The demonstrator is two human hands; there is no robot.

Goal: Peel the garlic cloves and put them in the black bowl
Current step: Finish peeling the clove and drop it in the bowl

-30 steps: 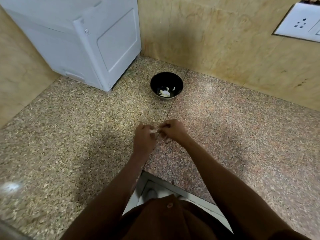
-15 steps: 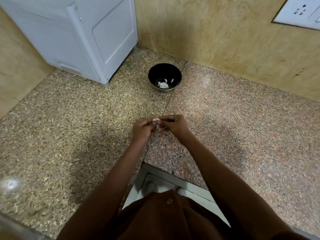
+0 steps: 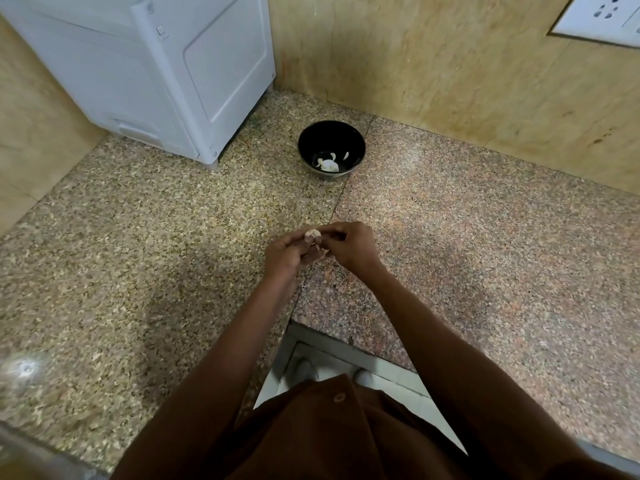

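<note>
Both hands meet above the counter (image 3: 467, 237). The left hand (image 3: 285, 254) and right hand (image 3: 349, 245) pinch one garlic clove (image 3: 312, 233) together. Peeled pieces lie in the black bowl (image 3: 331, 133)

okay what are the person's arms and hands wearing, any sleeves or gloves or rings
Both hands are bare: no gloves on the left hand or the right hand, and no rings or watch that I can make out. The forearms look uncovered. The person wears a brown shirt with a round button on the front.
</note>
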